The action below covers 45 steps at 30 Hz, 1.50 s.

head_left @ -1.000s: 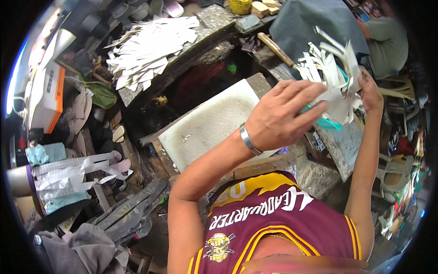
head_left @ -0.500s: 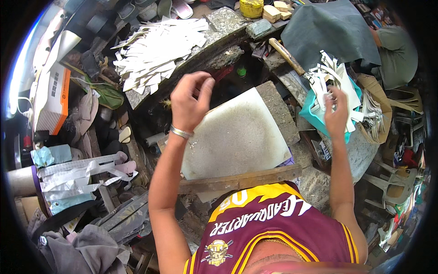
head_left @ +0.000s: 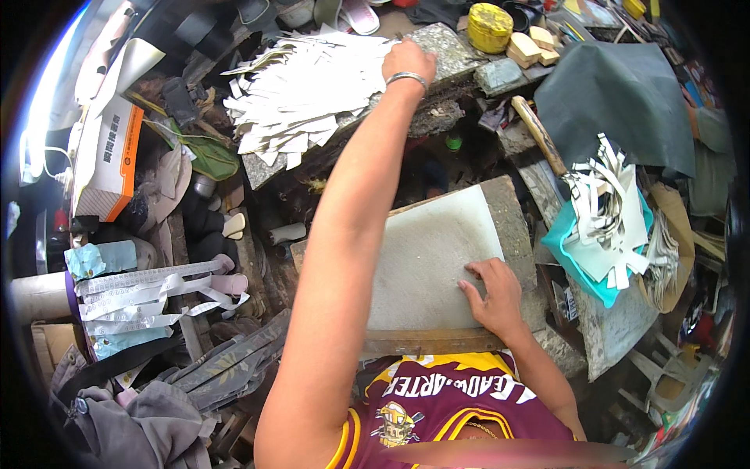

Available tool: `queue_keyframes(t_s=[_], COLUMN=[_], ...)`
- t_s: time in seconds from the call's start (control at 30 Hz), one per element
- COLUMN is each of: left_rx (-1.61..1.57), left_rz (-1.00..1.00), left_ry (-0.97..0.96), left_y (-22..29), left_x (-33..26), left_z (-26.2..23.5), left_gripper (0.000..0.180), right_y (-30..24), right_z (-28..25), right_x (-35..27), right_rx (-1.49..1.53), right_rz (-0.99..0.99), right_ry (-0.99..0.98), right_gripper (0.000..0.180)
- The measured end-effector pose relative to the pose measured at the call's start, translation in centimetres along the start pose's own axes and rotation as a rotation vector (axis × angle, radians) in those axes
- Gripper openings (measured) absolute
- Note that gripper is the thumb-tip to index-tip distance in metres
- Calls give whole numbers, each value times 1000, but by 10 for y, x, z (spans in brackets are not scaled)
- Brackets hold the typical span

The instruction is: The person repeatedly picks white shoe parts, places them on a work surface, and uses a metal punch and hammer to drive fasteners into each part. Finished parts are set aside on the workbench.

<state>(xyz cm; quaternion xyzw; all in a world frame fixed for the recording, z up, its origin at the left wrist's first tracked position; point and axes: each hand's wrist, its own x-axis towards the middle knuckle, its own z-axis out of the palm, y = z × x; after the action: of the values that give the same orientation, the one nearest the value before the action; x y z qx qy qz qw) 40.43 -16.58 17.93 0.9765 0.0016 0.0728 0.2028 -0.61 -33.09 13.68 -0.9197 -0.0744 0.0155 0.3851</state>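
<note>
My left hand [head_left: 409, 62] is stretched far forward to the right end of a pile of white strips [head_left: 312, 86] on a stone slab. Its fingers are curled down and closed, and what they grip, if anything, is hidden beneath the hand. A metal bracelet [head_left: 407, 76] circles that wrist. Over the right part of a worn white board [head_left: 422, 273] rests my right hand [head_left: 496, 301], thumb and forefinger apart, nothing between them. A turquoise container [head_left: 570, 250] to the right holds more white strips [head_left: 605, 211]. Beside it lies a tool with a wooden handle [head_left: 539, 134].
A wooden bar [head_left: 433, 341] runs along the board's near edge. A dark grey sheet [head_left: 617, 105] drapes at the far right. A yellow round tin [head_left: 490, 28] and wooden blocks [head_left: 523, 48] stand behind the slab. An orange-and-white box [head_left: 109, 160] and grey cloth [head_left: 148, 426] fill the left.
My left hand has reached forward from above the board to the strip pile. My right hand has left the strips in the turquoise container and come down over the board. The view has shifted.
</note>
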Motion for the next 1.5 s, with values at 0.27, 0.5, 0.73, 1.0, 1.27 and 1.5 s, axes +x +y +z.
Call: queue_keyframes(t_s=[0.27,0.5,0.73,1.0,1.27,1.5], left_rx=[-55,-835,-1490,-275,253,391], left_rz=[-105,-327,-149,-51,-100,-83], left_ry=[35,-273,-436,195,127,102], left_y=[-3,-11,-64,-147,-155,-142], left_x=[23,17,-37,-27,-4,8], left_z=[19,-11,-64,-122,-121,-104], left_gripper=[41,30,18,32,47,45], right_y=[-2,-5,-6,-11,-12,-9], right_z=[-1,-1,3,5,5,3], right_x=[0,-2,-4,-4,-2,-5], right_rx=[-57,-77,-85,-88,-98,-88], right_rz=[-36,-60,-88,-117,-110,-75], right_ry=[34,32,27,12,-3,3], right_gripper=[38,41,42,44,43,44])
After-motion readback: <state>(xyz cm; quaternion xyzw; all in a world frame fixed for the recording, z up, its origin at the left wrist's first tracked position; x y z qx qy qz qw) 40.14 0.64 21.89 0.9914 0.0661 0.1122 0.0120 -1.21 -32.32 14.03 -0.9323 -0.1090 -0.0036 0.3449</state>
